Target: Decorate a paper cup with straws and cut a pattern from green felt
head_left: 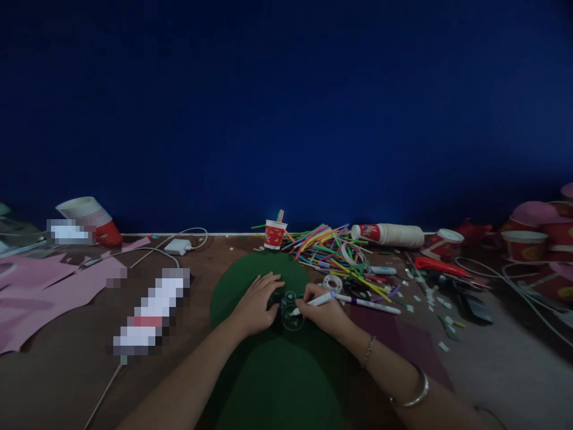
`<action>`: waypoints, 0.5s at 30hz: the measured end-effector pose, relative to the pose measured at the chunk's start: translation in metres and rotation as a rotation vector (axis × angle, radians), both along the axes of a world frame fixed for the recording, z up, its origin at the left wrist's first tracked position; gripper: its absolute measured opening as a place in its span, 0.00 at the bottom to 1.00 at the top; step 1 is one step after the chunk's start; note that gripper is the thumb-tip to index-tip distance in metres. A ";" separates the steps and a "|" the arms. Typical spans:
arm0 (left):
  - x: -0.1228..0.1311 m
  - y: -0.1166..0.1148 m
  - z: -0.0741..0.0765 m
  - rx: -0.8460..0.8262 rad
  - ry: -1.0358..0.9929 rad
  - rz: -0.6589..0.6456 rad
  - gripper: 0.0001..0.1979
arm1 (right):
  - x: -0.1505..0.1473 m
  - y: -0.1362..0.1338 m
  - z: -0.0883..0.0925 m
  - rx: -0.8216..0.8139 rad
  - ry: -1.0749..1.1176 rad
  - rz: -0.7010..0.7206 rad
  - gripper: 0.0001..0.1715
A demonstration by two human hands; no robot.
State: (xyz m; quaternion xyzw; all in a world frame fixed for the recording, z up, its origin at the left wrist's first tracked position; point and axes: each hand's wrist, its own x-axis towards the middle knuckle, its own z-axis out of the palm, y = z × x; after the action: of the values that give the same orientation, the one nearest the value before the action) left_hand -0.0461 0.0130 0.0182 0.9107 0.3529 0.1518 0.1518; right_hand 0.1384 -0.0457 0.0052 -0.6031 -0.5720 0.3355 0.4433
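One white marker (314, 301) in right hand (326, 315); left hand (256, 304) presses green paper (230, 283).

chain bracelet (369, 351); silver bangle (414, 394)

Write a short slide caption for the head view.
Right hand holds a white marker on green sheet, left hand resting beside it, near scattered colourful straws.

head camera, facing forward and down, near the table (67, 358)
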 end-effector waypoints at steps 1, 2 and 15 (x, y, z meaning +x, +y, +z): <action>0.000 0.000 0.000 -0.001 0.000 0.000 0.24 | 0.000 0.000 0.000 0.000 0.000 0.000 0.12; 0.000 0.000 0.000 0.000 -0.001 0.001 0.24 | 0.000 -0.001 0.000 0.002 -0.001 -0.001 0.12; 0.000 0.000 0.000 0.006 -0.003 -0.008 0.25 | -0.001 -0.001 0.001 0.013 0.004 0.003 0.13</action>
State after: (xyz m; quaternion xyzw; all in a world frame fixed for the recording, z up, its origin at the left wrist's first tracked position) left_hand -0.0459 0.0133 0.0182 0.9123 0.3487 0.1536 0.1502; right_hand 0.1376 -0.0462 0.0060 -0.5986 -0.5743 0.3335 0.4479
